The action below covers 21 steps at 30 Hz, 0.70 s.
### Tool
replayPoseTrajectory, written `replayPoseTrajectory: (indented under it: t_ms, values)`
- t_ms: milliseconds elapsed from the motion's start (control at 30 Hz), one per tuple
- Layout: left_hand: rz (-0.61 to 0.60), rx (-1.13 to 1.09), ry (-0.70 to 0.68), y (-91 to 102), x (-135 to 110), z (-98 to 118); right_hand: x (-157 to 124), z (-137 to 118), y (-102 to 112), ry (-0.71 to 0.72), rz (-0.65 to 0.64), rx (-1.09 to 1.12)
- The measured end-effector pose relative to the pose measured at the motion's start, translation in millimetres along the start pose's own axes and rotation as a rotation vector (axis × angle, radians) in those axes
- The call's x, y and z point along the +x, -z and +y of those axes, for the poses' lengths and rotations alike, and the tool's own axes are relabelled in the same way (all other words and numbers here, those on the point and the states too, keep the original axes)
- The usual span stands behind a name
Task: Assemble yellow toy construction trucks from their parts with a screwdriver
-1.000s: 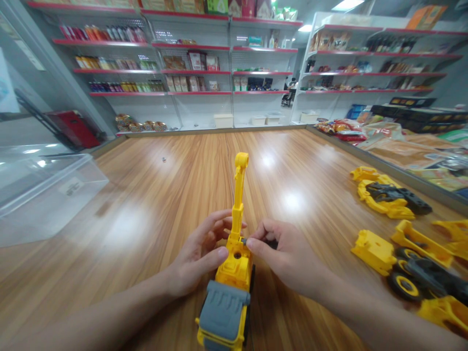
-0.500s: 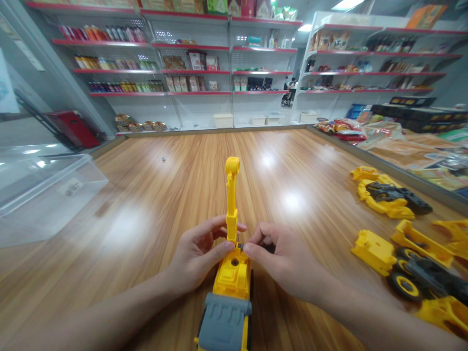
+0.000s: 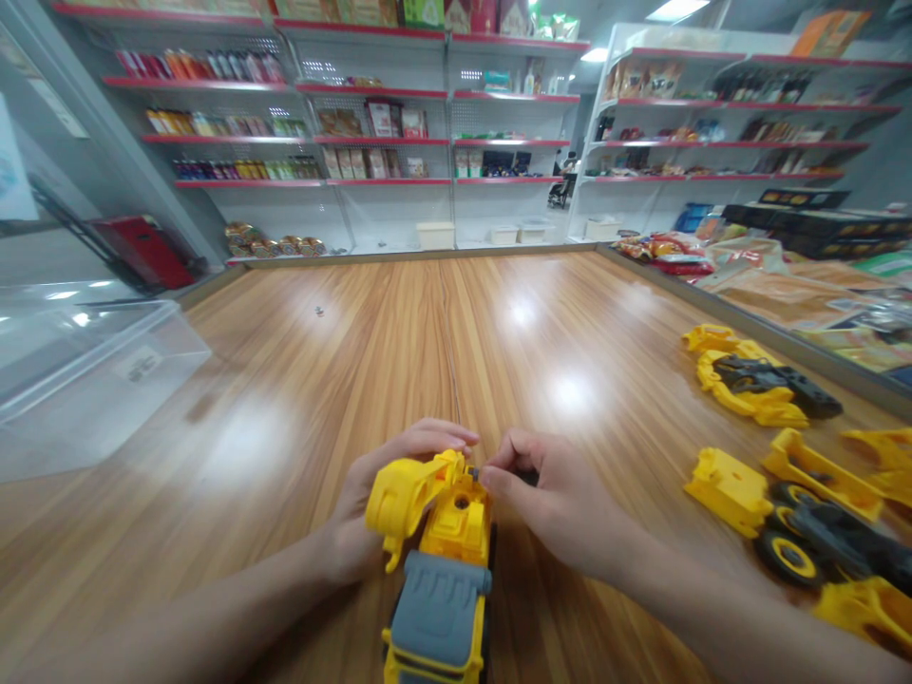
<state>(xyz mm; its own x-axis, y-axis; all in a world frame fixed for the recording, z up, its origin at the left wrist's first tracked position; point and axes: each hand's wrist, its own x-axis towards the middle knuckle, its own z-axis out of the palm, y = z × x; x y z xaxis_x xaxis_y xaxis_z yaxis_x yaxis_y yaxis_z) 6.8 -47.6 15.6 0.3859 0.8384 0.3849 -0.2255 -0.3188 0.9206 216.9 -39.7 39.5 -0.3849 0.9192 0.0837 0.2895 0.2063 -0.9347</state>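
Observation:
A yellow toy construction truck (image 3: 456, 546) with a grey roof (image 3: 440, 608) stands on the table in front of me. Its yellow crane arm (image 3: 399, 499) is folded back toward me and hangs over the left side. My left hand (image 3: 363, 494) is closed around the far left of the truck at the arm's base, its thumb hidden behind the arm. Beside the base on the right, my right hand (image 3: 548, 489) pinches a small dark part (image 3: 473, 471) against the truck. More of something dark shows within the right hand; its shape is mostly hidden.
Yellow and black toy vehicle parts (image 3: 727, 489) with wheels (image 3: 789, 558) lie at the right. Another yellow and black part group (image 3: 755, 380) is farther back. A clear plastic bin (image 3: 106, 389) stands left. A tiny metal piece (image 3: 318, 311) lies on the table (image 3: 385, 332).
The crane arm, upright before, has swung down toward me and to the left. My left thumb has gone from the arm's base to behind the arm. My right hand has barely moved.

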Motion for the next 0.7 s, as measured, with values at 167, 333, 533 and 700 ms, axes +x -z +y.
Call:
replayPoseTrajectory:
  t_ms: [167,333,533,700]
  values:
    - [-0.083,-0.062,0.007,0.2,-1,-4,0,-2,0,-0.003,-0.002,0.006]
    - [-0.163,-0.042,-0.075,-0.5,-2,-9,1,1,1,-0.009,0.019,0.017]
    - [-0.316,0.158,-0.095,2.8,-3,-6,5,8,3,-0.061,0.058,0.042]
    - [-0.326,0.209,-0.146,-1.2,0,-5,5,10,4,-0.054,0.063,0.025]
